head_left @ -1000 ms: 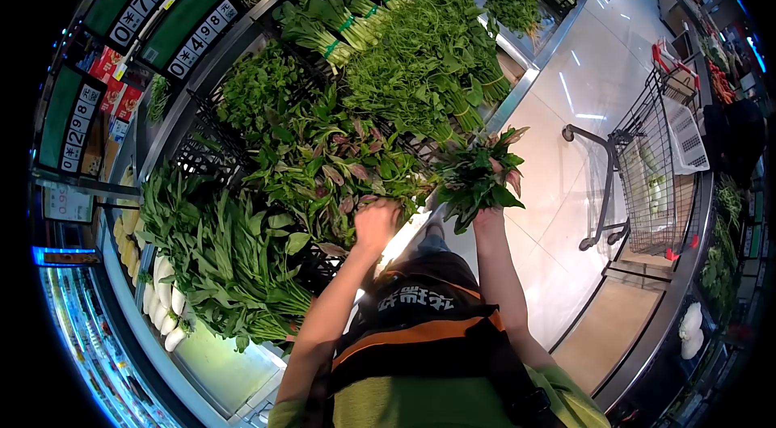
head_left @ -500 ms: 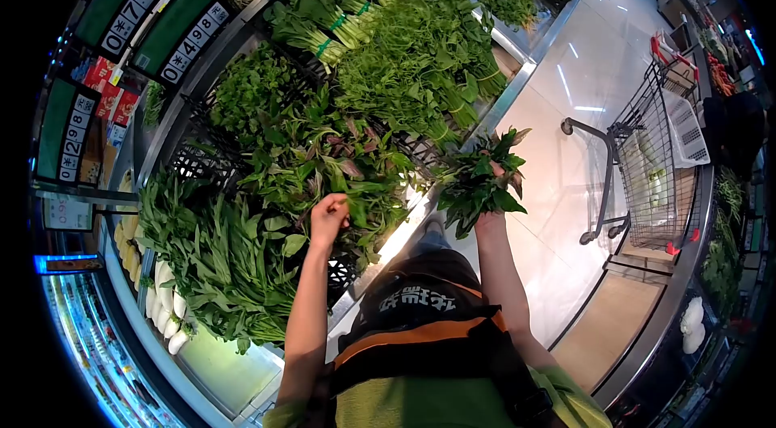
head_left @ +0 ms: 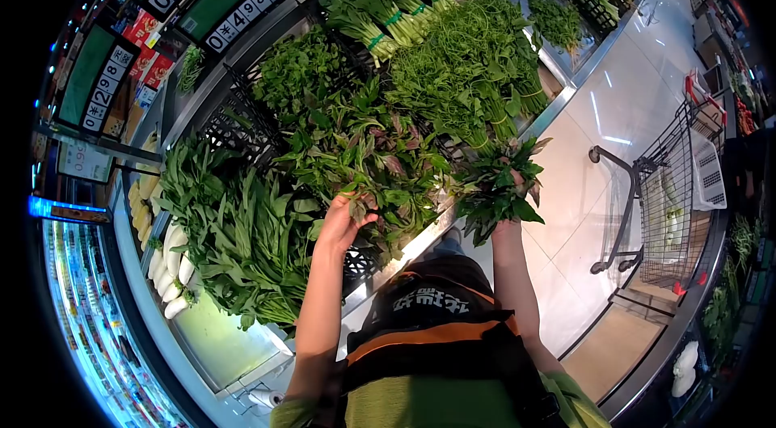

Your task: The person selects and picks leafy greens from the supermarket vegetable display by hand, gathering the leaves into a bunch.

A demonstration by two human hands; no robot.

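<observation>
My right hand (head_left: 508,226) is closed around a bunch of dark green leafy greens with some purplish leaves (head_left: 495,192), held upright just past the display's front edge. Leaves cover most of its fingers. My left hand (head_left: 346,222) is at the near side of a loose heap of green and purple leafy greens (head_left: 384,157), its fingers curled round a few leaves. Exactly how much it grips is partly hidden.
Long-leaved greens (head_left: 250,242) and white radishes (head_left: 171,266) lie to the left. Tied bundles (head_left: 396,4) and feathery greens (head_left: 469,56) fill the back. Price signs (head_left: 230,8) stand behind. A shopping cart (head_left: 671,185) is on the floor at right.
The view has shifted, so the display sits further right in it. My left hand has turned, its fingers now among the leaves at the heap. The right hand still holds its bunch.
</observation>
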